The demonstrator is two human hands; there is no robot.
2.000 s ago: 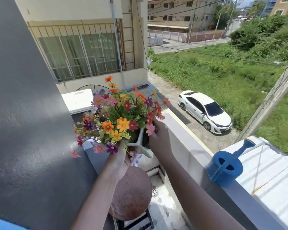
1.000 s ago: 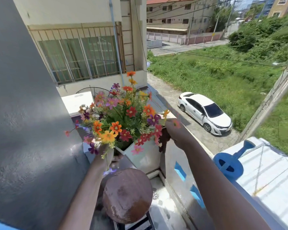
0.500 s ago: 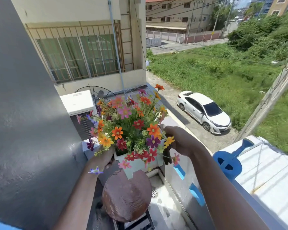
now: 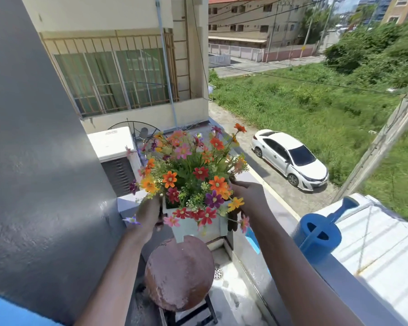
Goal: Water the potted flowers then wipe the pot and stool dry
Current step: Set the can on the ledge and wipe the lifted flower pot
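Note:
A square pale blue-green pot (image 4: 199, 228) full of orange, red, pink and purple flowers (image 4: 193, 170) is held in the air, upright, just above and behind a round rusty brown stool seat (image 4: 179, 271). My left hand (image 4: 149, 214) grips the pot's left side. My right hand (image 4: 250, 196) grips its right side, partly hidden by blooms. A blue watering can (image 4: 318, 234) stands on the balcony ledge to the right, its spout pointing away.
A dark grey wall (image 4: 40, 161) rises at the left. The grey balcony ledge (image 4: 353, 290) runs along the right, with a drop to a street and a white car (image 4: 290, 158) beyond. A floor drain (image 4: 218, 270) lies beside the stool. An air-conditioner unit (image 4: 114, 147) sits behind.
The pot was tilted and turned in my hands over the last two seconds. It has come level and moved slightly right, still above the stool. The watering can stayed put.

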